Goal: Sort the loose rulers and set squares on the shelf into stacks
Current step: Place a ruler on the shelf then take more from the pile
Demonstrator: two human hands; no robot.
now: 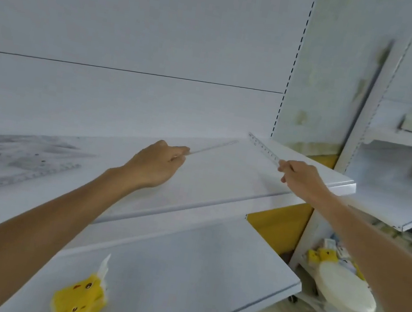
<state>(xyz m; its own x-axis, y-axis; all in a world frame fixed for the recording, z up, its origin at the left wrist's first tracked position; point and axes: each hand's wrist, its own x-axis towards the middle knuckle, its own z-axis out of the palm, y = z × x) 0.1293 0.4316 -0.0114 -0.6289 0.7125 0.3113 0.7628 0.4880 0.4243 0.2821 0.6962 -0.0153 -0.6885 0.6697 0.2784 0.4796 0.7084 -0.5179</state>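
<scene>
My left hand pinches the near end of a clear ruler, seen edge-on and pointing toward the back of the white upper shelf. My right hand grips the near end of a second clear ruler with black markings, which angles toward the shelf's back right corner. Far left on the same shelf lies a blurred heap of clear rulers and set squares.
A lower white shelf carries a yellow tissue pack. To the right stand another white shelving unit and a white wheeled stool on the floor. The slotted upright bounds the shelf on the right.
</scene>
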